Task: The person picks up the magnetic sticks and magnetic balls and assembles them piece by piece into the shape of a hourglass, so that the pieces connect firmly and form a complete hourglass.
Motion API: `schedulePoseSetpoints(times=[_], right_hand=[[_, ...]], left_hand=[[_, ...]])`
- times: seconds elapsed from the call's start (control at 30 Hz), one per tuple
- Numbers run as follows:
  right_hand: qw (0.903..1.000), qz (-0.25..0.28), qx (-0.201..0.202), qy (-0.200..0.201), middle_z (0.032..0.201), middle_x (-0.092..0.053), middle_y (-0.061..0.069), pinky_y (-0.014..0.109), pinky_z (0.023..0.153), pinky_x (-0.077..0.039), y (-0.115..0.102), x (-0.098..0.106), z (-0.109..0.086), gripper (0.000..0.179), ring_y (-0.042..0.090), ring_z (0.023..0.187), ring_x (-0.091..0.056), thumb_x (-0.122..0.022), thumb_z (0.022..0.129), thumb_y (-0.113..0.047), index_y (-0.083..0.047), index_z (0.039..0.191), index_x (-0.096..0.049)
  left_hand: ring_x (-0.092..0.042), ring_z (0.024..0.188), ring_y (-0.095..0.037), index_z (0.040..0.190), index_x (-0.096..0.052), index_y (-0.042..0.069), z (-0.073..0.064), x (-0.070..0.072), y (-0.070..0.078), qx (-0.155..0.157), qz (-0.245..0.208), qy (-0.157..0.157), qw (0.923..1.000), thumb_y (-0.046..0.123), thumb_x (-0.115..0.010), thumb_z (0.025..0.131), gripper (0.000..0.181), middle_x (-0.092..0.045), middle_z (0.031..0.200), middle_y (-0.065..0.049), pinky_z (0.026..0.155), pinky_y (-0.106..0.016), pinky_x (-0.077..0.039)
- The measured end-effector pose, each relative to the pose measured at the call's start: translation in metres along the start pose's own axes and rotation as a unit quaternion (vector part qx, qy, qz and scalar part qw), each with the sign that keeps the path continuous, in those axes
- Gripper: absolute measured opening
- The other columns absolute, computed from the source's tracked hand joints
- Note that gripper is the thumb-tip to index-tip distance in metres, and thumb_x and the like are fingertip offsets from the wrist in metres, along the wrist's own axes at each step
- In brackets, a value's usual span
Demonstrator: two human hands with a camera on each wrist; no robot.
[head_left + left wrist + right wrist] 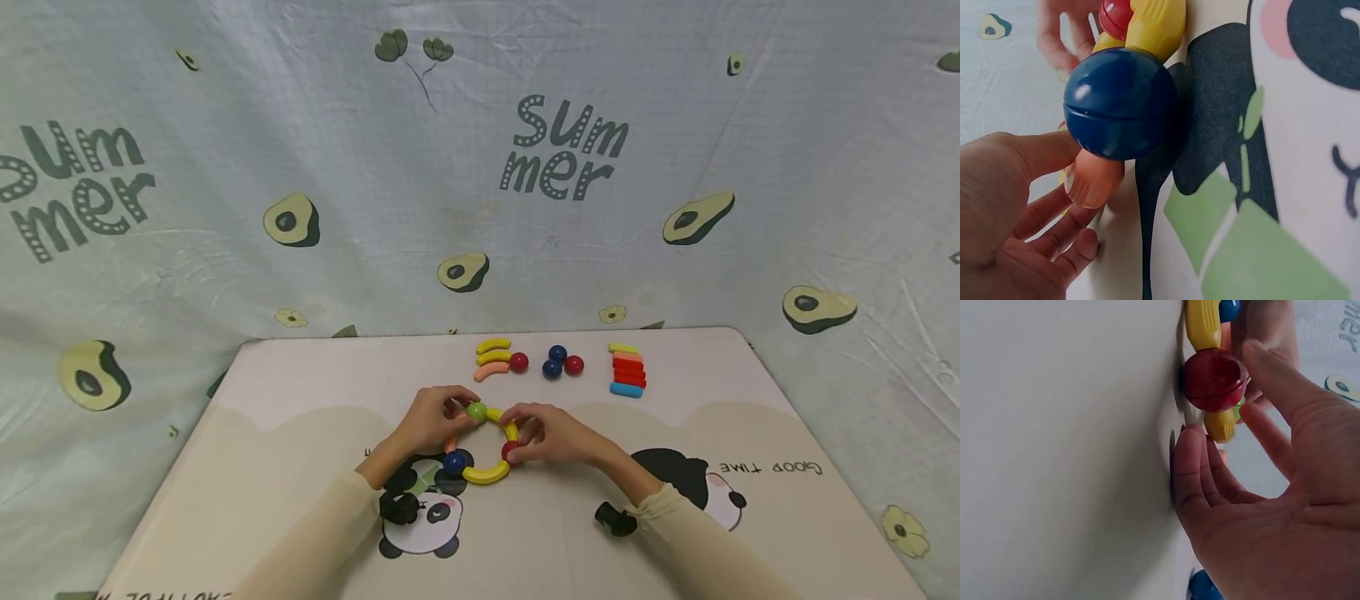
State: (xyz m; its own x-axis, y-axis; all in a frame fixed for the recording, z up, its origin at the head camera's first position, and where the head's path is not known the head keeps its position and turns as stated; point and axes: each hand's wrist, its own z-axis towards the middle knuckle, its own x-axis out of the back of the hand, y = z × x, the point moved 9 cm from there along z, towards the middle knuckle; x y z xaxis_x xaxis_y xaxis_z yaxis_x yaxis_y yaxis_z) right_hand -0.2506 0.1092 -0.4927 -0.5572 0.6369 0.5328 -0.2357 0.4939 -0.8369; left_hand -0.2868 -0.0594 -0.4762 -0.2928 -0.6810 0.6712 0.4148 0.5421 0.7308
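A ring of toy balls and curved rods lies on the table between the hands. My left hand (pixel 435 418) pinches a green ball (pixel 477 412) at the ring's top left between thumb and fingers. From that ball an orange curved rod (pixel 1094 178) runs to a blue ball (pixel 1119 103). A yellow curved rod (pixel 486 476) joins the blue ball to a red ball (pixel 1215 380). My right hand (pixel 557 435) has its thumb against the red ball and its index finger on the upper-right yellow curved rod (pixel 512 432), which reaches toward the green ball.
Behind the ring lie more yellow rods (pixel 493 357), an orange rod (pixel 491 371) and a red ball (pixel 518 362). Blue balls (pixel 552 368) and another red ball (pixel 573 365) are grouped beside them. Short coloured sticks (pixel 628 372) lie further right. A printed cloth (pixel 480 208) hangs behind the table.
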Motion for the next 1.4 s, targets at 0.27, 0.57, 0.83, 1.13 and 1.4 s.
schedulePoseSetpoints(times=[0.27, 0.57, 0.83, 1.13, 1.4], right_hand=[[0.9993, -0.033, 0.015, -0.006, 0.101, -0.061, -0.003, 0.025, 0.078, -0.053, -0.002, -0.004, -0.008, 0.032, 0.018, 0.094, -0.058, -0.081, 0.09, -0.022, -0.019, 0.12, -0.069], [0.9982, -0.044, 0.031, 0.026, 0.108, -0.067, -0.006, 0.028, 0.085, -0.054, 0.004, 0.015, -0.01, 0.029, 0.017, 0.094, -0.062, -0.075, 0.095, -0.015, -0.021, 0.122, -0.07], [0.9983, -0.028, 0.021, 0.046, 0.116, -0.069, -0.001, 0.028, 0.086, -0.053, 0.015, 0.029, -0.007, 0.029, 0.018, 0.097, -0.062, -0.072, 0.097, -0.012, -0.018, 0.125, -0.07], [0.9981, -0.032, 0.021, 0.047, 0.118, -0.069, -0.001, 0.028, 0.088, -0.053, 0.016, 0.032, -0.005, 0.03, 0.019, 0.098, -0.062, -0.07, 0.098, -0.01, -0.018, 0.127, -0.069], [0.9976, -0.037, 0.018, 0.056, 0.12, -0.07, 0.001, 0.026, 0.088, -0.053, 0.02, 0.037, -0.002, 0.03, 0.019, 0.1, -0.062, -0.069, 0.098, -0.008, -0.017, 0.127, -0.07]], left_hand=[[-0.06, 0.079, -0.014, 0.115, -0.075, 0.007, -0.002, 0.002, 0.001, -0.006, 0.0, 0.006, 1.0, 0.014, -0.082, 0.088, 0.028, -0.074, 0.102, -0.002, 0.071, -0.024, -0.05], [-0.06, 0.071, -0.013, 0.101, -0.071, 0.007, -0.01, 0.006, 0.0, -0.002, -0.008, 0.009, 0.9999, 0.014, -0.086, 0.084, 0.024, -0.067, 0.083, -0.001, 0.063, -0.024, -0.047], [-0.06, 0.073, -0.011, 0.105, -0.073, 0.01, -0.014, 0.006, 0.001, 0.0, -0.02, 0.0, 0.9998, 0.018, -0.085, 0.086, 0.024, -0.07, 0.09, 0.001, 0.066, -0.023, -0.05], [-0.062, 0.079, -0.014, 0.115, -0.076, 0.01, -0.017, 0.004, 0.003, 0.0, -0.026, -0.027, 0.9993, 0.016, -0.08, 0.091, 0.025, -0.074, 0.104, 0.0, 0.072, -0.023, -0.053], [-0.061, 0.078, -0.014, 0.115, -0.076, 0.01, -0.018, 0.001, 0.002, -0.007, -0.03, -0.019, 0.9993, 0.015, -0.08, 0.091, 0.025, -0.074, 0.103, -0.001, 0.07, -0.023, -0.052]])
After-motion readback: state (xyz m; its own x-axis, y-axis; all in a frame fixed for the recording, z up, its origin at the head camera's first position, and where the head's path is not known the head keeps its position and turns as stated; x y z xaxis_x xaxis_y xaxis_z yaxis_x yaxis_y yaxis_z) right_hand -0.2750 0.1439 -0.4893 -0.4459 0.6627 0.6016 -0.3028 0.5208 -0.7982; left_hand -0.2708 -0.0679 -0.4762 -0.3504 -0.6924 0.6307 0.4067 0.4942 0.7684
